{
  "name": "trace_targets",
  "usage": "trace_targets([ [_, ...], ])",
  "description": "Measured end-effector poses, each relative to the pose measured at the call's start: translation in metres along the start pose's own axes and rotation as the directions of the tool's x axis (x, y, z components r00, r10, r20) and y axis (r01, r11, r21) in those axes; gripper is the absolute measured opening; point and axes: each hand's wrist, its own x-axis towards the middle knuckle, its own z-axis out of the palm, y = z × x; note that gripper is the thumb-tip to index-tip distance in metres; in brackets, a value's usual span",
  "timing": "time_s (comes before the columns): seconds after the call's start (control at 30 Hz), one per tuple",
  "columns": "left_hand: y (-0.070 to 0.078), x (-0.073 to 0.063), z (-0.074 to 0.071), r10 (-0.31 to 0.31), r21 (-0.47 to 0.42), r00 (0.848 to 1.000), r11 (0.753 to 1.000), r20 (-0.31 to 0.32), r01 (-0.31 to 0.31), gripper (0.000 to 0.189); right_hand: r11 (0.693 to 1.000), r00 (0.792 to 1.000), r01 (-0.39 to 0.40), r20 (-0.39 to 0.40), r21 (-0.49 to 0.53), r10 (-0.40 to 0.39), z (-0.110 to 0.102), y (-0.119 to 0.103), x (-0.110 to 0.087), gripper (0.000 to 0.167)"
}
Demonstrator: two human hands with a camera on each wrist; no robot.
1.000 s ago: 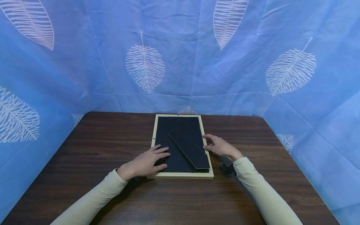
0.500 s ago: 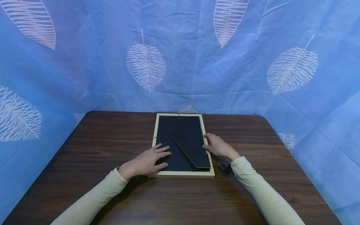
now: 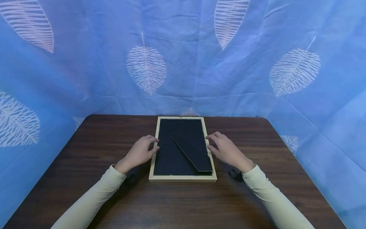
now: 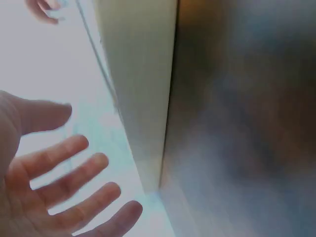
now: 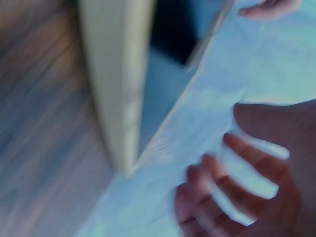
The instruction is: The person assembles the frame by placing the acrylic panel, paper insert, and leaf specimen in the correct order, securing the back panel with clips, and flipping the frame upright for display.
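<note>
A picture frame (image 3: 183, 179) with a pale wooden rim lies face down on the table, its black backing board (image 3: 172, 163) upward. The black easel stand (image 3: 193, 153) slants across that board. At the left rim is my left hand (image 3: 140, 151), thumb and fingers apart; the left wrist view shows the hand (image 4: 69, 173) spread beside the frame's pale side (image 4: 140, 84). My right hand (image 3: 227, 152) is by the right rim, and its fingers look loosely bent in the right wrist view. Whether any fingertip touches the rim, I cannot tell.
The dark wood table (image 3: 183, 206) carries the frame near its far edge. Behind and beside it hangs a blue cloth (image 3: 186, 70) with white leaf prints. A black strap (image 3: 235, 175) shows under the right wrist.
My left hand has lifted off the backing board and moved to the left rim. My right hand has shifted slightly at the right rim. The frame stays in place.
</note>
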Motion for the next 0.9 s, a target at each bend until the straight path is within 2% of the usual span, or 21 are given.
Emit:
trace_targets([
  [0.07,-0.007,0.003,-0.004,-0.069,-0.017,0.997,0.998,-0.044,0.068,0.029,0.992,0.992,0.121,-0.033,-0.040,-0.123,-0.001,-0.017,-0.008,0.033],
  [0.1,-0.010,0.005,-0.005,-0.100,-0.033,0.994,0.995,-0.044,0.099,0.028,0.983,0.983,0.178,-0.029,-0.053,-0.180,-0.001,-0.026,-0.013,0.031],
  [0.17,-0.015,0.008,-0.005,-0.125,-0.038,0.992,0.992,-0.025,0.124,0.028,0.960,0.962,0.271,0.012,-0.063,-0.271,0.003,-0.042,-0.022,0.028],
  [0.27,-0.021,0.013,0.000,-0.137,-0.040,0.990,0.990,0.021,0.137,0.031,0.924,0.927,0.371,0.101,-0.091,-0.362,0.012,-0.061,-0.034,0.029],
  [0.37,-0.026,0.019,0.005,-0.140,-0.033,0.989,0.989,0.055,0.142,0.037,0.894,0.897,0.430,0.169,-0.127,-0.408,0.022,-0.073,-0.039,0.032],
  [0.43,-0.027,0.022,0.006,-0.145,-0.032,0.987,0.988,0.075,0.148,0.041,0.873,0.882,0.460,0.201,-0.163,-0.427,0.028,-0.077,-0.040,0.033],
  [0.53,-0.027,0.027,0.005,-0.134,-0.011,0.985,0.991,0.111,0.136,0.046,0.854,0.867,0.489,0.203,-0.177,-0.455,0.034,-0.079,-0.040,0.031],
  [0.67,-0.025,0.031,0.004,-0.120,0.017,0.982,0.993,0.144,0.119,0.048,0.845,0.869,0.494,0.166,-0.207,-0.467,0.039,-0.080,-0.039,0.028],
  [0.9,-0.021,0.036,0.006,-0.163,0.021,0.972,0.987,0.167,0.162,0.052,0.825,0.876,0.482,0.168,-0.296,-0.452,0.043,-0.082,-0.038,0.032],
])
